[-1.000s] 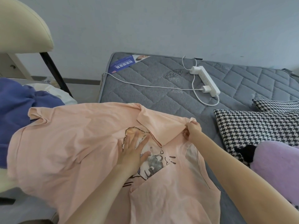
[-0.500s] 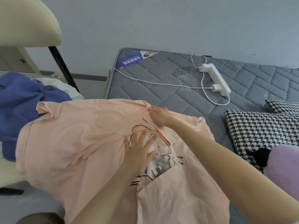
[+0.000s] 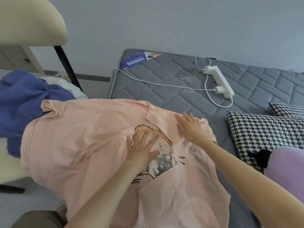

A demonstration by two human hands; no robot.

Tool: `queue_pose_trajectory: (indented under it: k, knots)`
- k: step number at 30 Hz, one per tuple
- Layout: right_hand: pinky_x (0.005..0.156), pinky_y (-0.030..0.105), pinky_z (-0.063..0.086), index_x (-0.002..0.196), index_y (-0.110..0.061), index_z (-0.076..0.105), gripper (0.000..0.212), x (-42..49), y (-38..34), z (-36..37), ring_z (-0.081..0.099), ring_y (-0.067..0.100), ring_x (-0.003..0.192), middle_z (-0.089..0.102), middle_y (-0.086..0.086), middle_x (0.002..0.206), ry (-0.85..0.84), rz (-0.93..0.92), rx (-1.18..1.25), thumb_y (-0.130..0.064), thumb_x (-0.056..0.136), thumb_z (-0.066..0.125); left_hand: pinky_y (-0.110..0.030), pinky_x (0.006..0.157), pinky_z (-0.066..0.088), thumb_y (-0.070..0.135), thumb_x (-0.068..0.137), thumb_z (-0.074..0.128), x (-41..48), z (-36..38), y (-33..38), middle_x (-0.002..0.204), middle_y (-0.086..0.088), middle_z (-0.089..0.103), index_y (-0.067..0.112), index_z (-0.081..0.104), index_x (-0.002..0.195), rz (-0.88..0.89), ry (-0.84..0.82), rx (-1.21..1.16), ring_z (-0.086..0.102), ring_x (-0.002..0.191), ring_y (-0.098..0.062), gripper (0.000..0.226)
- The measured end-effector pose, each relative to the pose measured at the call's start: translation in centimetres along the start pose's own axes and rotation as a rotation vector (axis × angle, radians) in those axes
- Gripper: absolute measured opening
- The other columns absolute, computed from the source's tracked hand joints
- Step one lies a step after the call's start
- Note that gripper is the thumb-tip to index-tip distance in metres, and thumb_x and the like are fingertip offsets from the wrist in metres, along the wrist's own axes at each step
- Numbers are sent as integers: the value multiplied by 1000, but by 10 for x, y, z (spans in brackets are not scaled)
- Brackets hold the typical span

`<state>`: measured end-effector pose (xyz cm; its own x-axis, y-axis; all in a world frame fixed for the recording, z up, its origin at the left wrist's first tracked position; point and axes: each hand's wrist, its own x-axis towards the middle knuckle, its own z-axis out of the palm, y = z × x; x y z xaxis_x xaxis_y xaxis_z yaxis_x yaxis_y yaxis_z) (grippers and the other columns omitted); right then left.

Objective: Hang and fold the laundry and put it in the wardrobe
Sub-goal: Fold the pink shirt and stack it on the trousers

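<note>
The step in hand is folding: the pink T-shirt (image 3: 79, 139) lies print-up in the middle of the view, its right part on the grey mattress (image 3: 164, 83) and its left part draped off the edge toward 9 o'clock, partly over a blue garment (image 3: 24, 99). The left hand (image 3: 143, 153) presses flat on the cartoon print, fingers straight and spread, holding nothing. The right hand (image 3: 192, 129), at 2 o'clock from the left one, also lies flat with its fingers wide, on the sleeve flap (image 3: 158, 119) that is turned inward across the chest.

The next move likely calls for the same treatment of the other side (the far sleeve at 10 o'clock lies unfolded), with 1 hand pinning the middle while the other brings that edge in; the overhang off the mattress could let the cloth slide.

Compared with 1 second ago, the right hand no longer pinches the sleeve edge out at 3 o'clock of the print: it has carried the flap in toward the collar and opened out to smooth it. The left hand has stayed planted on the print
</note>
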<state>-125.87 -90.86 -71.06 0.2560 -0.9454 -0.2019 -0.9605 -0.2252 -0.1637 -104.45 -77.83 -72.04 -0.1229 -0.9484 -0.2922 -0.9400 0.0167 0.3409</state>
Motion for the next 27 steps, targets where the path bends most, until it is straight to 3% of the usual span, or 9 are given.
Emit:
queue_pose_trajectory:
  k: [6,10,14,17,23,27]
  knots:
    - [119,51,4,153,-24,3,58,-34,32,12,-12,29,148,-8,12,160,-133,180,68,-47,102,18,-55,113,-9,54,98,26,-3,-9,5,159,4,-17,47,-6,147,-9,-20,11,-17,146,-28,59]
    - [113,51,22,142,-18,29,45,-41,12,-9,13,32,143,25,11,152,-48,176,126,-35,101,27,-53,116,5,50,99,31,-8,-24,3,161,1,-5,40,5,151,37,-31,3,-6,148,-25,59]
    - [110,41,27,139,-19,46,41,-61,-22,-29,34,24,135,46,2,145,156,20,183,-29,101,35,-34,108,31,34,101,39,-24,-39,-9,152,1,36,27,39,144,95,143,-183,34,138,-18,44]
    - [106,37,38,132,-19,53,35,-76,-51,-40,47,21,127,54,1,137,234,-86,345,-24,99,44,-30,101,39,24,98,44,-42,-51,-23,134,1,55,21,56,129,25,279,-336,50,122,-17,34]
    - [97,32,41,124,-23,57,29,-85,-131,-49,51,18,118,60,-3,127,223,-364,404,-20,98,47,-24,81,42,14,94,50,-98,-65,-86,110,4,61,22,64,108,-206,507,-518,56,89,-9,22]
    - [96,37,42,125,-24,56,29,-82,-198,-41,51,18,117,57,-3,129,150,-567,306,-21,98,44,-25,76,40,14,93,51,-142,-61,-134,104,3,59,19,60,100,-378,594,-579,56,86,-12,13]
